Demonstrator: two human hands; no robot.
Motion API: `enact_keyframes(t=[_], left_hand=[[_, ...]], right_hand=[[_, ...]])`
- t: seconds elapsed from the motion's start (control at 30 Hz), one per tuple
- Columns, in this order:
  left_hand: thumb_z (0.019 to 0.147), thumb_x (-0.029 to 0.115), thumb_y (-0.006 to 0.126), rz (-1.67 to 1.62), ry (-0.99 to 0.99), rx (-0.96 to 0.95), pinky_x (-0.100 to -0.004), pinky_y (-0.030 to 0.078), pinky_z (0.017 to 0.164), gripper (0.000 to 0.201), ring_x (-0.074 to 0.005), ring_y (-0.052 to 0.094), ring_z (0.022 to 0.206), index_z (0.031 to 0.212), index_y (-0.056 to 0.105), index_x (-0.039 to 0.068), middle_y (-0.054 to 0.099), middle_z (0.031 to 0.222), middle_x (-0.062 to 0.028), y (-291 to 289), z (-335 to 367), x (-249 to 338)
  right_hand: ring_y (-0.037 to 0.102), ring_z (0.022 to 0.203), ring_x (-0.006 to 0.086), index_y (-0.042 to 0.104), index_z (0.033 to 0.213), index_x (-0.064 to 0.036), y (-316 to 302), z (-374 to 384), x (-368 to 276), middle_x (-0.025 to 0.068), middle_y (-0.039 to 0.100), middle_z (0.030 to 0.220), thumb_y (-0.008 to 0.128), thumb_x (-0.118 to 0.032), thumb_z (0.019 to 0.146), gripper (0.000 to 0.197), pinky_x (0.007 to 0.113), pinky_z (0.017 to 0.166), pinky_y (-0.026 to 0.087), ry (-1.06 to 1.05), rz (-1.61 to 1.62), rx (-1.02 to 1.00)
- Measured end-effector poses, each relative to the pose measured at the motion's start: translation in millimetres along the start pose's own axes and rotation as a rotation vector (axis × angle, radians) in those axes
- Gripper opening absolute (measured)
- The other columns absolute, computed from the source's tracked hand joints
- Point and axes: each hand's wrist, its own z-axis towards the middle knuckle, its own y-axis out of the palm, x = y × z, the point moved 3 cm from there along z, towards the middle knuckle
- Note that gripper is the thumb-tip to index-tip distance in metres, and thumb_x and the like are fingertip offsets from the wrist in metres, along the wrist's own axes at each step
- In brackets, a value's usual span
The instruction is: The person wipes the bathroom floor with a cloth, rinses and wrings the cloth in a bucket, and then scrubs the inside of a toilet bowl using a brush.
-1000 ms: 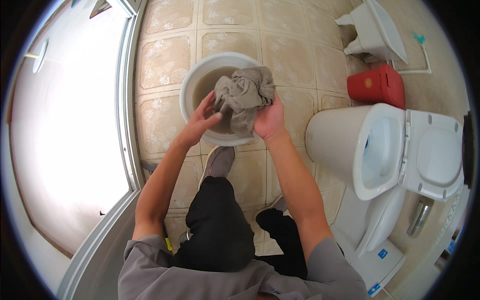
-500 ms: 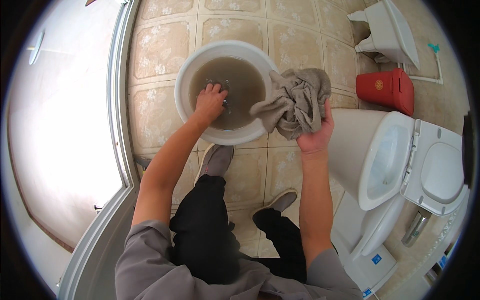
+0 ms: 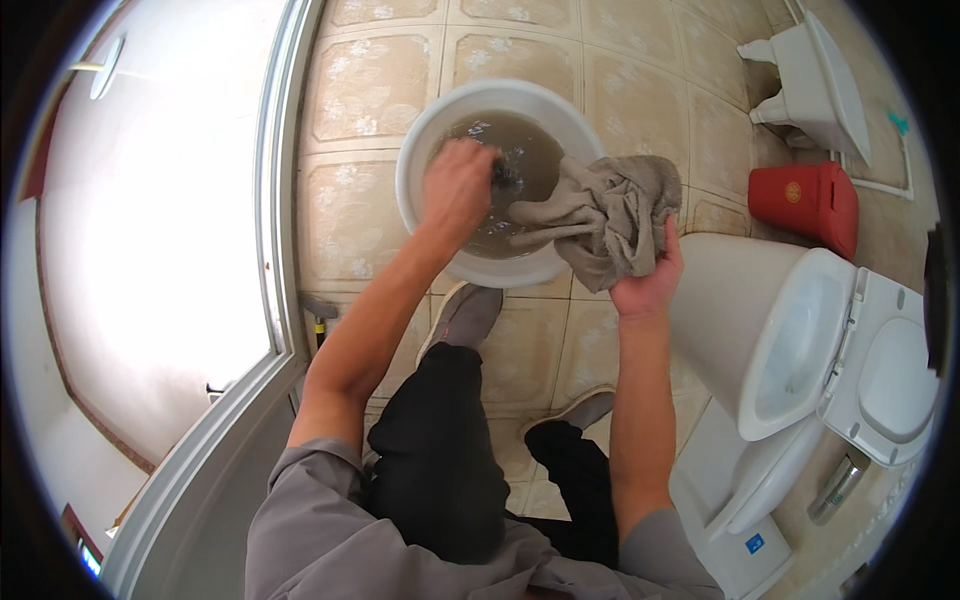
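Note:
A white round basin on the tiled floor holds murky brown water. My left hand is above the water at the basin's left side, fingers curled closed and blurred by motion. A small dark thing shows at its fingertips, too unclear to name. A bunched grey-brown towel lies over my right hand, whose fingers are wrapped round its right side from below. The towel's loose end hangs over the basin's right rim, down toward the water.
To the right stands a white toilet with its lid raised. Beyond it are a red bin and a white plastic stool. A metal can stands behind the toilet. At left runs a door frame, with a hammer-like tool beside it.
My left hand has risen out of the water, its fingers now curled. The towel in my right hand reaches farther over the basin. The whole view has shifted slightly.

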Motion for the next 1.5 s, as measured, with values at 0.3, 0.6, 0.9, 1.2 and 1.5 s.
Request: enact_keyframes(t=[0.3, 0.6, 0.9, 1.2, 1.5], left_hand=[[0.078, 0.013, 0.075, -0.01, 0.048, 0.013, -0.0431, 0.052, 0.079, 0.013, -0.0308, 0.062, 0.095, 0.089, 0.071, 0.008, 0.063, 0.092, -0.0099, -13.8, -9.0, 20.3], [0.085, 0.002, 0.073, -0.276, -0.399, 0.063, -0.0368, 0.054, 0.074, 0.02, -0.0262, 0.066, 0.083, 0.106, 0.072, 0.004, 0.068, 0.094, -0.0113, -80.4, -101.5, -61.3], [0.085, 0.007, 0.073, 0.007, -0.485, -0.35, -0.0377, 0.052, 0.088, 0.025, -0.0266, 0.064, 0.098, 0.11, 0.075, 0.006, 0.07, 0.107, -0.0118, -120.3, -252.2, -168.3], [0.092, -0.003, 0.063, -0.475, -0.429, -0.063, -0.0304, 0.054, 0.073, 0.022, -0.0204, 0.067, 0.08, 0.111, 0.072, 0.002, 0.069, 0.099, -0.0118, -76.4, -72.6, -31.4], [0.078, 0.008, 0.081, -0.865, -0.178, -0.221, -0.0354, 0.05, 0.098, 0.081, -0.0247, 0.065, 0.113, 0.15, 0.045, 0.004, 0.067, 0.126, -0.0197, 60.4, -37.6, -30.4]], right_hand=[[0.048, 0.139, 0.0331, 0.047, 0.148, -0.0036, -2.2, -16.3, 3.7, 0.0135, 0.052, 0.15, 0.045, -0.036, 0.108, 0.052, 0.051, 0.119, 0.036, -0.023, -0.001, -0.011], [0.048, 0.139, 0.0335, 0.047, 0.148, -0.0036, -16.4, 8.1, 8.4, 0.0152, 0.052, 0.15, 0.044, -0.036, 0.108, 0.052, 0.051, 0.119, 0.035, 0.077, 0.095, -0.29], [0.052, 0.134, 0.0342, 0.051, 0.144, -0.0024, 13.2, -2.4, 38.9, 0.0142, 0.055, 0.146, 0.047, -0.036, 0.105, 0.051, 0.052, 0.117, 0.037, 0.152, 0.044, -0.073], [0.055, 0.13, 0.0324, 0.052, 0.14, 0.0005, -13.8, 61.4, 98.9, 0.0145, 0.059, 0.14, 0.05, -0.025, 0.104, 0.043, 0.051, 0.113, 0.042, 0.306, -0.103, 0.116], [0.055, 0.13, 0.0273, 0.049, 0.144, -0.0075, -22.8, 52.4, 81.6, 0.011, 0.056, 0.143, 0.045, -0.024, 0.108, 0.04, 0.046, 0.108, 0.045, 0.217, -0.45, -0.085]])
